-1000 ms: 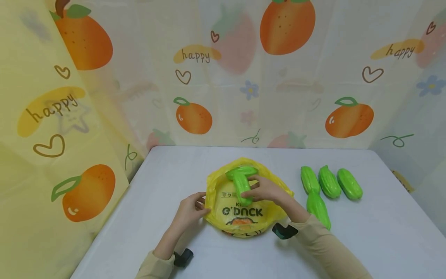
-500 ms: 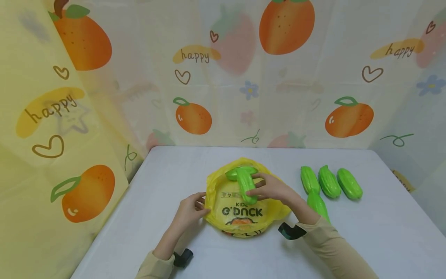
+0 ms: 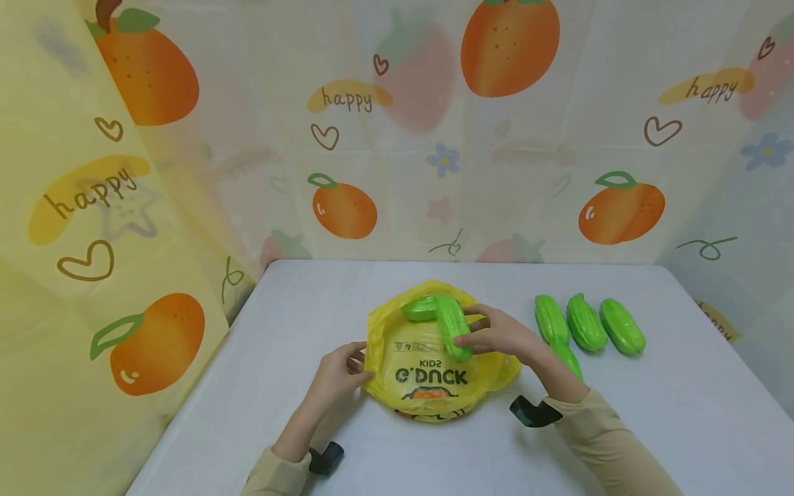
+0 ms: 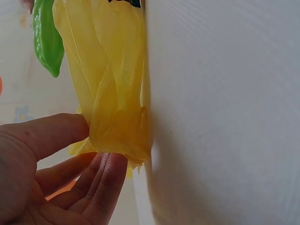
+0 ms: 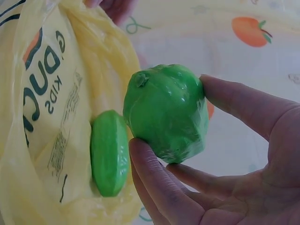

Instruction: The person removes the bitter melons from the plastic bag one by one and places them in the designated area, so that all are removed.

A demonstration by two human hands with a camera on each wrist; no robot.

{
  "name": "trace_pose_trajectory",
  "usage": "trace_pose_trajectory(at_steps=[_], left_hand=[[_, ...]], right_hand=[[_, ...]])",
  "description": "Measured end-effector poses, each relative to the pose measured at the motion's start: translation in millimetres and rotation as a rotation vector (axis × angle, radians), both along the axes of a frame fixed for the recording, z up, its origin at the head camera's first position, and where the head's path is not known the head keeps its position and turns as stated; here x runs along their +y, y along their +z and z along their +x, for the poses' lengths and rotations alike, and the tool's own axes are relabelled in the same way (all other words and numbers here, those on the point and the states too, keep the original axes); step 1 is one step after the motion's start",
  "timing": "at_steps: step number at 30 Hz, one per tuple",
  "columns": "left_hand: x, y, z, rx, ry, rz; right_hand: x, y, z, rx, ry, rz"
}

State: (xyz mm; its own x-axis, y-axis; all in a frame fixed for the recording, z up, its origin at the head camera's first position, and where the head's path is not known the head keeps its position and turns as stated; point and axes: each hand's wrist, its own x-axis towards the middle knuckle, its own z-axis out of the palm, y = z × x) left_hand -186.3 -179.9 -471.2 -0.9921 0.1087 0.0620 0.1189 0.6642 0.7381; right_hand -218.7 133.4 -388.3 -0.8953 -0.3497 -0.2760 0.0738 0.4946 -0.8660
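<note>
My right hand (image 3: 499, 335) grips a glossy green bitter melon (image 3: 455, 328) between thumb and fingers, above the yellow plastic bag (image 3: 428, 406). The right wrist view shows this bitter melon (image 5: 164, 112) end-on, the thumb on one side and fingers on the other. Another green bitter melon (image 3: 419, 308) lies inside the wide-mouthed bag, partly covered by the held one. My left hand (image 3: 338, 372) pinches the bag's left edge. In the left wrist view the thumb and fingers (image 4: 108, 183) sit on either side of the gathered yellow plastic (image 4: 112, 89).
Several more bitter melons lie on the white table (image 3: 670, 427) to the right: one upper left (image 3: 551, 318), one in the middle (image 3: 586, 324), one at right (image 3: 623, 327), and one partly behind the right forearm (image 3: 567, 357). A fruit-printed curtain (image 3: 515, 158) stands behind the table.
My right hand has shifted right with its bitter melon, uncovering more of the bag's printing. The left hand stays at the bag's edge.
</note>
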Motion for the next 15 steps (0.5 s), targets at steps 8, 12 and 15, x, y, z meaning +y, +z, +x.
trace_pose_trajectory(at_steps=[8, 12, 15], left_hand=[[1, 0.5, -0.1, -0.005, 0.003, 0.000], [1, 0.4, -0.2, -0.003, 0.003, -0.004], [1, 0.4, -0.3, -0.001, -0.001, -0.006]], right_hand=[[15, 4.4, 1.2, 0.013, -0.007, 0.012], [22, 3.8, 0.7, 0.006, -0.013, -0.010], [28, 3.2, 0.6, 0.001, -0.018, -0.003]])
